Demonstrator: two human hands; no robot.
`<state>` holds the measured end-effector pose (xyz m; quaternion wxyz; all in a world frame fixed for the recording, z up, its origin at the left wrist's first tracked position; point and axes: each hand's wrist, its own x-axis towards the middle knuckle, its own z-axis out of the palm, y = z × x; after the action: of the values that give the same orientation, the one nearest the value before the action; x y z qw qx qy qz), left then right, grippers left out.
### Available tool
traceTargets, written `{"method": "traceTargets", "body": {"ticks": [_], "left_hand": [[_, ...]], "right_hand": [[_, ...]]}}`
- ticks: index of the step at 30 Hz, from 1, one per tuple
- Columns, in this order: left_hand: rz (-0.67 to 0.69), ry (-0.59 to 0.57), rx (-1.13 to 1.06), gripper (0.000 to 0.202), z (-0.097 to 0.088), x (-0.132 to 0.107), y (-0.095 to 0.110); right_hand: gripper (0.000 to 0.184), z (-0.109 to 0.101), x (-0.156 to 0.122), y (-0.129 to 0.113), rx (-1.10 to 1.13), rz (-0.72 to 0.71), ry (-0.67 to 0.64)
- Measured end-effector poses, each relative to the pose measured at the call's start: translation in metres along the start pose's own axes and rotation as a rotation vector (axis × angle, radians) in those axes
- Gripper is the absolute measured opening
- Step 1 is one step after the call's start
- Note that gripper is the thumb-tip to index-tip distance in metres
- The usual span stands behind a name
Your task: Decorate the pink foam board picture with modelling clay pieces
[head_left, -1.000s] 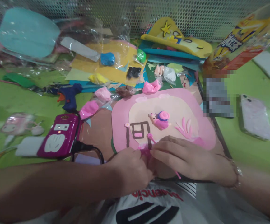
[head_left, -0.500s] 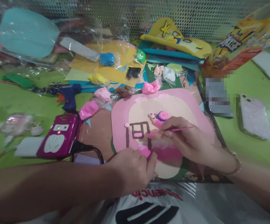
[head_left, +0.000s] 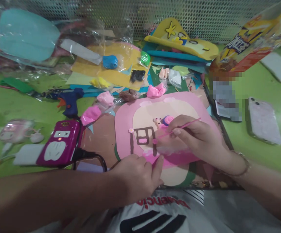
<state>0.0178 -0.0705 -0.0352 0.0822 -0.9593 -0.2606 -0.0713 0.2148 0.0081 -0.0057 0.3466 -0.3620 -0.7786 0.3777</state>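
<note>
In the head view my right hand (head_left: 191, 136) is closed on a thin pink stick (head_left: 186, 124), held like a pen. Its tip reaches a small pink dot (head_left: 154, 141) on a brown clay outline (head_left: 142, 128). That outline lies on a pink and cream foam sheet (head_left: 124, 121). A clay snail (head_left: 167, 120) with a pink and purple shell sits just above, partly covered by my fingers. My left hand (head_left: 137, 174) rests on the sheet's lower left edge, thumb and fingers apart, holding nothing; some fingertips are hidden.
Bagged clay lumps, including a blue one (head_left: 110, 61) and a pink one (head_left: 156, 90), lie behind the sheet. A blue glue gun (head_left: 70, 101) and a magenta power box (head_left: 60, 142) are at left. At right are a phone (head_left: 264, 121) and a snack bag (head_left: 244, 45).
My right hand has tilted the stick more steeply and shifted slightly upward, and the stick's tip meets the pink dot on the brown outline. My left hand stays on the sheet.
</note>
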Motion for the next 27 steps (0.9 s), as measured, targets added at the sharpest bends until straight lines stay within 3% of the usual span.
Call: {"method": "traceTargets", "body": {"ticks": [6,27], "left_hand": [[0.004,-0.007,0.006,0.045,-0.0017,0.0007,-0.0013],[0.009,-0.022,-0.004,0.046,-0.0015,-0.0003,-0.0008]], "right_hand": [[0.022,0.0019,-0.0028,0.002,0.066,0.009,-0.054],[0.022,0.0028,-0.0013,0.0023,0.033,0.026,-0.073]]}}
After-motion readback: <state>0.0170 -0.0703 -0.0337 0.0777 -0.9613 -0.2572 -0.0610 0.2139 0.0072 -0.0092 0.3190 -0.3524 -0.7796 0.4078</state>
